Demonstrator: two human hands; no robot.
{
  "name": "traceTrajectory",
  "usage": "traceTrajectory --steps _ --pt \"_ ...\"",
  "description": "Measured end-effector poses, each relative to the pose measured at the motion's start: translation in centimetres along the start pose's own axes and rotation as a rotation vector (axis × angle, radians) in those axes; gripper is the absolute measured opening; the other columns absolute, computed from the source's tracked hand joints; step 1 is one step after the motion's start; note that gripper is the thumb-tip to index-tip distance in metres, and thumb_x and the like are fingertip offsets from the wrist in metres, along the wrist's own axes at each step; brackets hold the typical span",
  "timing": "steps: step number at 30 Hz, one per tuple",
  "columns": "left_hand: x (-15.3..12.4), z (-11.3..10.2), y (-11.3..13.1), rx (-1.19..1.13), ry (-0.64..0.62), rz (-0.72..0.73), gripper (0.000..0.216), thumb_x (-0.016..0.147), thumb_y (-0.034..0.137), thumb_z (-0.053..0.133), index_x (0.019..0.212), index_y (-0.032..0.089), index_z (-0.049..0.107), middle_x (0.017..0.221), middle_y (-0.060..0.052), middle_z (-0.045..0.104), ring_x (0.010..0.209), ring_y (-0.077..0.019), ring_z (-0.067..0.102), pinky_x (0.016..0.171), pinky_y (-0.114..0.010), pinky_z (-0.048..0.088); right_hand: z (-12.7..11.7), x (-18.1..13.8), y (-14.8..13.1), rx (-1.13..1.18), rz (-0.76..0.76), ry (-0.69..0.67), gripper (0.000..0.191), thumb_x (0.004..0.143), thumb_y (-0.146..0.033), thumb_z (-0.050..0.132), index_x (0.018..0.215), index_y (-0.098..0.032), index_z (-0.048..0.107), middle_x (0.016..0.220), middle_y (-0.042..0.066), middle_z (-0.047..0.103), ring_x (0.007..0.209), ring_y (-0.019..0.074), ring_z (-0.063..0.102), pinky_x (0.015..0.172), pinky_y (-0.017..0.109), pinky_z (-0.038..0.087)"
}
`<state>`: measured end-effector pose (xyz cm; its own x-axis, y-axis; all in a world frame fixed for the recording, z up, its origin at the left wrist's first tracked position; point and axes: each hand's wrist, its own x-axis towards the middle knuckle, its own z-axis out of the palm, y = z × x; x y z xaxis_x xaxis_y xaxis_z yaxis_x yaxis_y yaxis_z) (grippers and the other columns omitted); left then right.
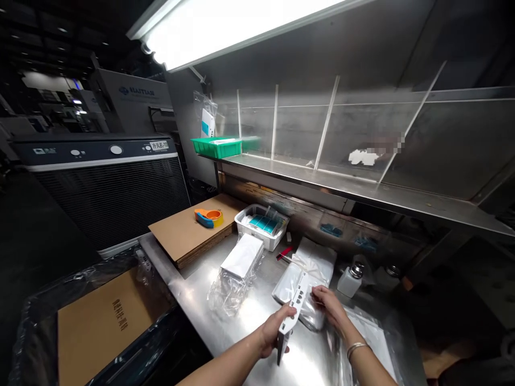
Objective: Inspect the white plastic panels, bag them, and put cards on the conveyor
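Nearest the camera, at the bottom of the head view, the right forearm (369, 365) wears a silver bracelet (357, 347). Left of it, the left hand (273, 331) grips a slim white panel (298, 301) with small dark cutouts, held tilted at lower centre, thumb across its face. Just right of the panel, the right hand (330, 305) has its fingers drawn together above clear plastic bags (322, 257); whether they pinch anything, I cannot tell. A white bottle (349, 283) stands right of the bags. Mid-frame sit a white stack (243, 254), a white basket (278, 238) and, on cardboard (183, 231), a tape dispenser (206, 220).
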<state>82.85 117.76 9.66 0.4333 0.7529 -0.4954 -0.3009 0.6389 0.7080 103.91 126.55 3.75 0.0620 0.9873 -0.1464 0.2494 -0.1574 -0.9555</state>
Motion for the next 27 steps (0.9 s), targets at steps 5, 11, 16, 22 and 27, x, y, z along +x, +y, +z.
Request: traceTrajectory --steps 5,11,16,22,27 --pt "1.3 0.0 0.0 0.095 -0.082 0.066 0.041 0.070 0.032 0.061 0.110 0.021 0.058 0.074 -0.002 0.053 0.057 -0.0117 0.045 0.041 -0.017 0.033 -0.2 0.8 -2.2 0.304 -0.092 0.278 0.037 0.068 -0.059 0.045 0.065 -0.023 0.039 0.053 -0.006 0.038 0.044 0.0100 0.041 0.049 0.025 0.043" --pt "1.8 0.5 0.8 0.199 -0.194 0.177 0.042 0.072 0.039 0.058 0.110 0.022 0.057 0.080 -0.005 0.052 0.059 -0.0146 0.047 0.048 -0.024 0.039 0.3 0.0 -4.4 0.308 -0.152 0.320 0.044 0.069 -0.062 0.053 0.078 -0.019 0.055 0.043 -0.009 0.034 0.035 0.0101 0.032 0.035 0.022 0.026" --pt "3.0 2.1 2.3 -0.030 -0.194 -0.152 0.047 0.067 0.055 0.054 0.095 0.017 0.060 0.071 -0.007 0.054 0.059 -0.0205 0.048 0.057 -0.041 0.044 0.3 -3.2 -4.2 -0.132 -0.425 0.254 0.033 0.075 -0.049 0.057 0.086 -0.019 0.066 0.084 0.007 0.069 0.074 0.0229 0.063 0.067 0.029 0.046" --pt "1.0 1.8 1.6 -0.622 -0.470 0.074 0.079 0.063 0.073 0.042 0.109 0.011 0.057 0.097 -0.018 0.063 0.093 -0.0386 0.053 0.082 -0.055 0.037 2.3 -6.8 -2.1 -0.336 -0.478 0.173 0.033 0.082 -0.046 0.047 0.092 -0.021 0.066 0.095 0.007 0.071 0.083 0.0249 0.067 0.071 0.030 0.051" --pt "-2.2 1.1 -0.6 -0.624 -0.548 0.166 0.088 0.062 0.081 0.041 0.121 0.017 0.052 0.117 -0.019 0.055 0.107 -0.0394 0.048 0.094 -0.063 0.021 2.4 -6.4 -2.8 -0.377 -0.293 0.155 0.038 0.077 -0.055 0.049 0.094 -0.024 0.064 0.102 0.006 0.069 0.094 0.0284 0.063 0.074 0.032 0.050"
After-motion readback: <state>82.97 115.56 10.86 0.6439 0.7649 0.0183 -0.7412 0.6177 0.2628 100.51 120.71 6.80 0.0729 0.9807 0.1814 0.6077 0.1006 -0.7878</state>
